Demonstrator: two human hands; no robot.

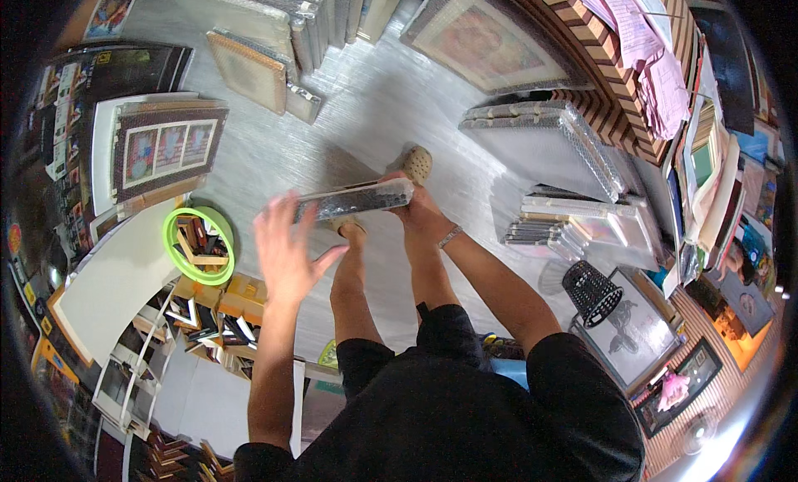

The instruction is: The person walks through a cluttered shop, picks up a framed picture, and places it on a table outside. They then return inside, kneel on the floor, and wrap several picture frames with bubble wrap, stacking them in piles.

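- We see the right hand closed around the right end of a wrapped frame, fingers curled over its top edge; the grip is at that end only.
- The left hand is open, fingers spread, palm toward the frame's left end; we cannot tell whether it touches the wrap.
- The wrapped frame is held in the air above the floor, over the person's feet in tan perforated shoes, roughly mid-floor between the stacks.
- Material: dark, slim, flat body seen edge-on, covered in clear bubble wrap that glints; rectangular, long and narrow from this view.
- Long axis runs nearly level, left to right, the right end slightly higher and pointing toward the stack of bubble-wrapped frames at the floor's right edge.
- Floor is pale grey with a brushed look.
- At the floor's left edge, a green round bin holds short wooden offcuts; a black mesh basket stands at the right.
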